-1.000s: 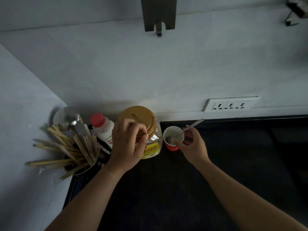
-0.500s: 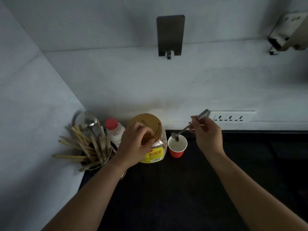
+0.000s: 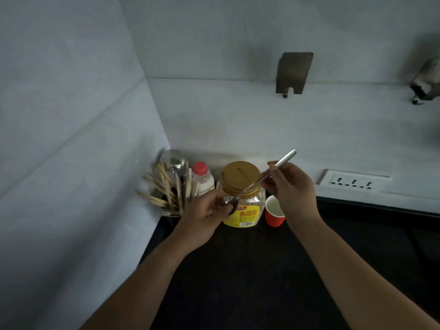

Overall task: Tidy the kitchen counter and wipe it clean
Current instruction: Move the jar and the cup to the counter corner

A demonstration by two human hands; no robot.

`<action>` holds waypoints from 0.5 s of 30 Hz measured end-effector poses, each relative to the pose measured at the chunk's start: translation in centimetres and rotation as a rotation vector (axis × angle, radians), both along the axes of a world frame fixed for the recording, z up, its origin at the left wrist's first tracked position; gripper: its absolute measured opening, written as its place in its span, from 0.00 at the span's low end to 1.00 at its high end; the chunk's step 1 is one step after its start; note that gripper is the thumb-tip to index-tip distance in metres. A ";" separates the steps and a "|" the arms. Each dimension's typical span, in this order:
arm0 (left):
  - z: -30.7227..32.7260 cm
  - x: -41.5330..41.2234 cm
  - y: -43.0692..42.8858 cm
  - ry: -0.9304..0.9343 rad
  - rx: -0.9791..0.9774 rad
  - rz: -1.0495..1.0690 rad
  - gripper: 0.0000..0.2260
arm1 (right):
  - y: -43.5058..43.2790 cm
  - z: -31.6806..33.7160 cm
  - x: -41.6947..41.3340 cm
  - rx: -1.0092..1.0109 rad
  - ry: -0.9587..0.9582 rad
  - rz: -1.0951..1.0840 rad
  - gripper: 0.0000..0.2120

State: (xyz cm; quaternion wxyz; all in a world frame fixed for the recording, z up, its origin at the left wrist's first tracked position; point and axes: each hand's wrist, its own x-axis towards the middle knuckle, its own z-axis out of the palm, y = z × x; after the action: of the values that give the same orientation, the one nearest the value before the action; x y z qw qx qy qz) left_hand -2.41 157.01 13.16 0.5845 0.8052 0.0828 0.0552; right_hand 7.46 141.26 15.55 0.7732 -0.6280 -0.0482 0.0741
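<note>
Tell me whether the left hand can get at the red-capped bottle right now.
Probably not at once: the left hand holds the spoon bowl; otherwise the bottle stands unblocked just beyond it.

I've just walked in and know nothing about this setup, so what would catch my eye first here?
Both hands share a metal spoon in the middle: the right hand pinches its handle and the left hand holds its bowl, in front of a gold-lidded jar. A red cup stands just right of the jar on the dark counter, and a holder of chopsticks fills the corner at left.
</note>
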 end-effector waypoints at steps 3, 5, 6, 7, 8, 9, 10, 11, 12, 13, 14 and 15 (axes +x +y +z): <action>0.4 -2.0 1.7 -0.001 0.014 0.113 0.09 | 1.9 -0.9 0.4 -0.172 -0.005 0.095 0.05; 0.9 -3.1 3.4 -0.005 0.068 0.193 0.08 | 2.9 -1.5 1.0 -0.319 -0.057 0.169 0.04; 1.2 -3.6 4.4 -0.014 0.111 0.228 0.07 | 3.3 -1.9 1.3 -0.408 -0.116 0.197 0.03; 1.6 -4.0 5.4 -0.029 0.179 0.265 0.07 | 3.7 -2.1 1.6 -0.505 -0.193 0.226 0.02; 2.0 -4.5 6.3 -0.036 0.261 0.300 0.07 | 4.2 -2.4 1.8 -0.608 -0.290 0.258 0.03; 2.3 -5.0 7.2 -0.038 0.332 0.336 0.07 | 4.6 -2.9 2.1 -0.701 -0.406 0.289 0.06; 2.5 -5.5 8.0 -0.038 0.368 0.366 0.07 | 5.2 -3.5 2.3 -0.792 -0.521 0.330 0.09; 2.7 -5.9 8.8 -0.031 0.378 0.394 0.05 | 5.8 -4.0 2.5 -0.889 -0.612 0.389 0.12; 2.8 -6.2 9.4 -0.023 0.376 0.415 0.04 | 6.3 -4.5 2.7 -0.976 -0.675 0.449 0.15; 3.0 -6.5 9.8 -0.016 0.373 0.434 0.05 | 6.8 -5.1 2.9 -1.057 -0.705 0.490 0.19; 3.3 -6.7 10.0 -0.017 0.366 0.447 0.06 | 7.1 -5.6 3.0 -1.126 -0.725 0.496 0.21; 3.5 -6.8 10.1 -0.025 0.367 0.458 0.07 | 7.1 -5.9 3.1 -1.184 -0.755 0.464 0.22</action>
State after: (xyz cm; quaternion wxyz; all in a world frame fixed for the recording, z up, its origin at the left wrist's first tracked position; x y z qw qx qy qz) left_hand -9.17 167.15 16.64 0.4023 0.8572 0.2438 0.2094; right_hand 10.53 148.36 9.64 0.2003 -0.8963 -0.3946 0.0281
